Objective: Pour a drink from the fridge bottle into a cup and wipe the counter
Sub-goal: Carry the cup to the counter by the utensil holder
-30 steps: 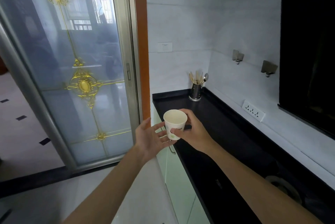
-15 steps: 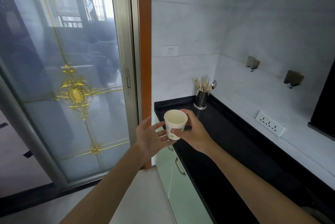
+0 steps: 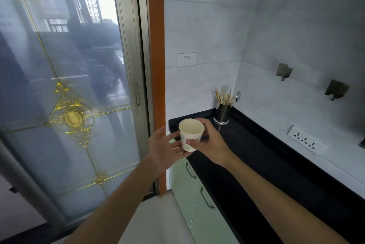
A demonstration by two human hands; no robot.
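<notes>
Black stone forms the surface (image 3: 256,156), running along a pale tiled wall into the kitchen corner, where a steel utensil holder (image 3: 222,114) stands upright with chopsticks and a spoon in it. In front of that holder and a little to its left, over the surface's end edge, a white paper cup (image 3: 191,135) with a small coloured print is held in the air, about upright, and nothing shows inside it.

The right hand (image 3: 210,145) grips the cup – thumb pressed on the near wall, fingers curled round the far side. The left hand (image 3: 163,150) is spread, palm turned toward the cup, fingers straight and reaching to its lower left wall; whether they touch it I cannot tell.

Right of the holder, low on the wall, sits a white socket strip (image 3: 305,142), and above it two metal wall hooks (image 3: 283,70) are fixed. Up and left of the holder is a white light switch (image 3: 186,59). Further left stand an orange door post (image 3: 157,66) and a frosted glass sliding door (image 3: 29,145) with gold ornament. Below the surface, on the holder's near side, pale green cabinet doors (image 3: 199,222) carry metal handles.
</notes>
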